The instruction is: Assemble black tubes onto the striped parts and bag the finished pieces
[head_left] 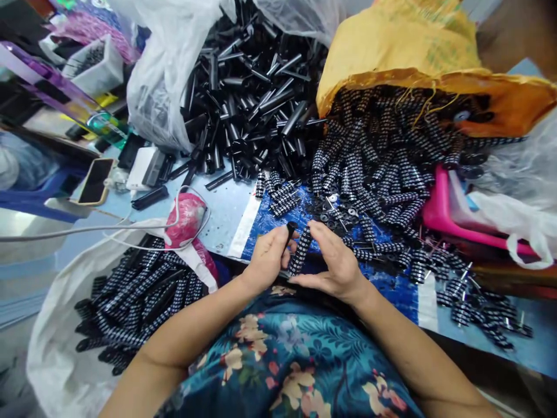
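Note:
My left hand [267, 258] is closed around a small black part [291, 227], whose flared end sticks up past the thumb. Beside it, my right hand [337, 261] holds a black cylinder with rows of white marks [300, 252] between thumb and fingertips, nearly upright. The two hands are close together over the table's front edge. Behind them, similar patterned cylinders [285, 198] lie on a blue and white sheet [270, 223], with small round black parts [333, 209] to their right.
Glossy black tubes [261, 98] spill from a clear bag [161, 75]. A yellow sack [391, 40] opens over patterned cylinders. At lower left, a white sack [56, 325] holds long patterned pieces. A cable crosses near a pink wrapped object [185, 217]. A pink bin [439, 203] stands right.

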Tool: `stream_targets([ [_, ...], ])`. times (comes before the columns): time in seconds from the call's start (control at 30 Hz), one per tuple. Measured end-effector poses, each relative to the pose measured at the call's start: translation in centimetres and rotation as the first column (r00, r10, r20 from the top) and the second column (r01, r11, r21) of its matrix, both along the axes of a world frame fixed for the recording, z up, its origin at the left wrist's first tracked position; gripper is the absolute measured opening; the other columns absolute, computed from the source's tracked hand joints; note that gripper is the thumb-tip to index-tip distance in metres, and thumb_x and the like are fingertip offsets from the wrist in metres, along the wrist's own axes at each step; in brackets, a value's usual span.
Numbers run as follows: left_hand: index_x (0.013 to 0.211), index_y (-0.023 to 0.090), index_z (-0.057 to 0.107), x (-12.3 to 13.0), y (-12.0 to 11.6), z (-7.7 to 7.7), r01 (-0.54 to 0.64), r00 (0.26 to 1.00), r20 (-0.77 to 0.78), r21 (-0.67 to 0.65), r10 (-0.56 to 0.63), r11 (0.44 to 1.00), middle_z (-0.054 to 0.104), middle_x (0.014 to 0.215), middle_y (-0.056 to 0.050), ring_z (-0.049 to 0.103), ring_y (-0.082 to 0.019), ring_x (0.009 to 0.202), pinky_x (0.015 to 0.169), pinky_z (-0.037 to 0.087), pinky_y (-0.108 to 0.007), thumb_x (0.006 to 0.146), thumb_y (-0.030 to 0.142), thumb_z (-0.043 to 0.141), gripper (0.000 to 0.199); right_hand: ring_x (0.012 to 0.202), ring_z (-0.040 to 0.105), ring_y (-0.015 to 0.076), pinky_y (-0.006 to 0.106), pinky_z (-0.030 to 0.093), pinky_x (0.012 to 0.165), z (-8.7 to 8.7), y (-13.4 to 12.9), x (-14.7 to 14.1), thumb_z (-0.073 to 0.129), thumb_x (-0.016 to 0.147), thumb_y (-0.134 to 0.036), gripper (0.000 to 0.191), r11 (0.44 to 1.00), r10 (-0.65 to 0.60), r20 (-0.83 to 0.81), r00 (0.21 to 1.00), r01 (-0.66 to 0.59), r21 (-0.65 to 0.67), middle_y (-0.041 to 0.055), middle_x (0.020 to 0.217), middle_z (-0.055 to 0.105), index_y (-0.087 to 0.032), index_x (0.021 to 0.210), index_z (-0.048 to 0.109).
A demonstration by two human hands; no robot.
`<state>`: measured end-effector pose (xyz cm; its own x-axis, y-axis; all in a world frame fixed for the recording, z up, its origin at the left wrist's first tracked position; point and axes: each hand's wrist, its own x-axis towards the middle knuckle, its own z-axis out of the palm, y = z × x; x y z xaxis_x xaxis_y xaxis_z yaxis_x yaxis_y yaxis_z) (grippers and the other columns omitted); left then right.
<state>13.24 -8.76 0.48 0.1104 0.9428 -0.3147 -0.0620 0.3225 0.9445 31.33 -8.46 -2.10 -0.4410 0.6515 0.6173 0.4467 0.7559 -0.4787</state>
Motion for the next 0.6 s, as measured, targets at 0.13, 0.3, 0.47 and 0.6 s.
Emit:
stream_targets([
  [0.13,0.08,0.017,0.063,0.9,-0.4,-0.1,-0.103,0.994,0.048,0.054,0.1,0.993,0.06,0.071,0.0,0.051,-0.012,0.065,0.065,0.044,-0.026,0.089,0.064,0.059,0.049,0.133,0.056,0.0347,0.053,0.055,0.104,0.0,-0.2,-0.5,0.078,0.08,-0.053,0.101,0.994,-0.015,0.028,0.999,0.012,0.113,0.0223,0.145,0.055,-0.019,0.159,0.025],
  [0.3,0.096,0.016,0.069,0.2,-0.4,0.4,-0.031,0.965,0.257,-0.097,0.055,0.995,0.066,0.079,0.0,0.058,-0.012,0.072,0.072,0.048,-0.025,0.081,0.052,0.075,0.039,0.133,0.057,0.0341,0.053,0.053,0.105,-0.4,-0.4,-0.5,0.073,0.084,-0.053,0.094,0.972,-0.104,0.115,0.988,0.077,0.222,0.0265,0.141,0.057,-0.012,0.156,0.028],
  [0.47,0.091,0.015,0.067,-0.9,-0.1,0.6,0.125,0.953,0.297,-0.231,-0.052,0.965,0.065,0.071,0.0,0.058,-0.01,0.06,0.062,0.049,-0.024,0.076,0.051,0.079,0.041,0.138,0.052,0.0355,0.056,0.05,0.107,-0.6,-0.5,-0.6,0.067,0.087,-0.058,0.094,0.99,-0.064,0.143,0.988,0.045,0.134,0.0264,0.145,0.053,-0.013,0.158,0.023],
  [0.6,0.095,0.018,0.063,-1.5,0.0,-0.5,0.094,0.94,0.342,-0.228,-0.01,0.969,0.067,0.076,-0.001,0.063,-0.014,0.062,0.066,0.054,-0.03,0.074,0.053,0.079,0.045,0.138,0.051,0.0364,0.056,0.048,0.107,-0.8,-0.5,-0.2,0.066,0.083,-0.067,0.103,0.999,-0.047,0.1,0.994,0.045,0.019,0.0256,0.146,0.052,-0.014,0.158,0.02],
])
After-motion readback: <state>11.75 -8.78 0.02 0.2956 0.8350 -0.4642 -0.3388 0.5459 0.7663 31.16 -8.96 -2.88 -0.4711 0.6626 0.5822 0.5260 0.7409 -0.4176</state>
